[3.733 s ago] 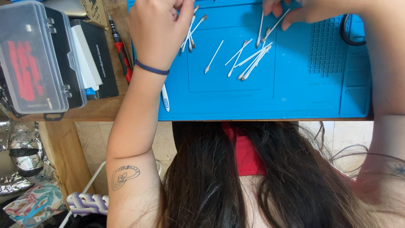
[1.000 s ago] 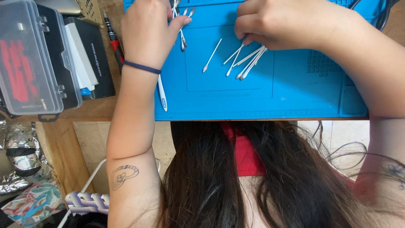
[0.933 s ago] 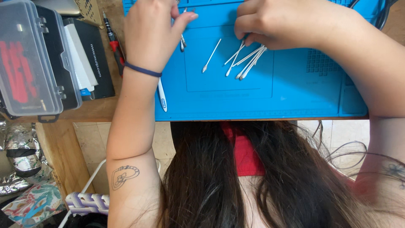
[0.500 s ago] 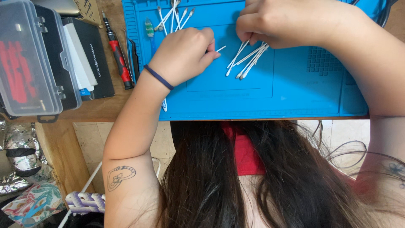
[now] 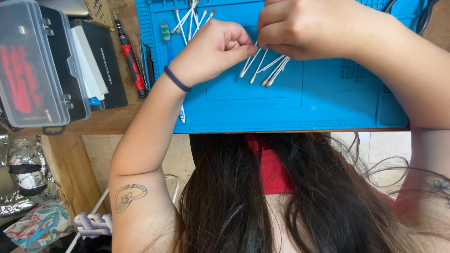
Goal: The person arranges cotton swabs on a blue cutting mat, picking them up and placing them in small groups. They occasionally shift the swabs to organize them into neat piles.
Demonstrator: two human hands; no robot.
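Here, seen from above, both hands meet over a small cluster of thin white cotton swabs (image 5: 265, 68) lying on a flat blue silicone work mat (image 5: 328, 100) in the upper centre of the frame. The left hand (image 5: 211, 51), wearing a dark blue elastic band (image 5: 177, 78) at the wrist, is curled into a loose fist, its thumb and forefinger pinched at the upper end of the swabs; whether a swab is actually caught between them cannot be told. The right hand (image 5: 309, 28) is bent over the same swabs from the upper right, fingers folded down onto their upper ends; its grip on any one swab is hidden.

The swabs lie nearly parallel. Their long axes run diagonally, from the lower left up toward the upper right, with the lower tips free on the mat and the upper ends under the fingers.

A second, looser group of white swabs (image 5: 190, 16) lies at the top of the mat, left of the hands, beside a small brush with a green-and-white head (image 5: 165, 33).

On the wooden table (image 5: 117, 119) to the left of the mat lie a red-and-black screwdriver (image 5: 131, 63), a black flat box (image 5: 101, 61) and, in the upper left of the frame, a clear-lidded plastic case with red contents (image 5: 30, 65).
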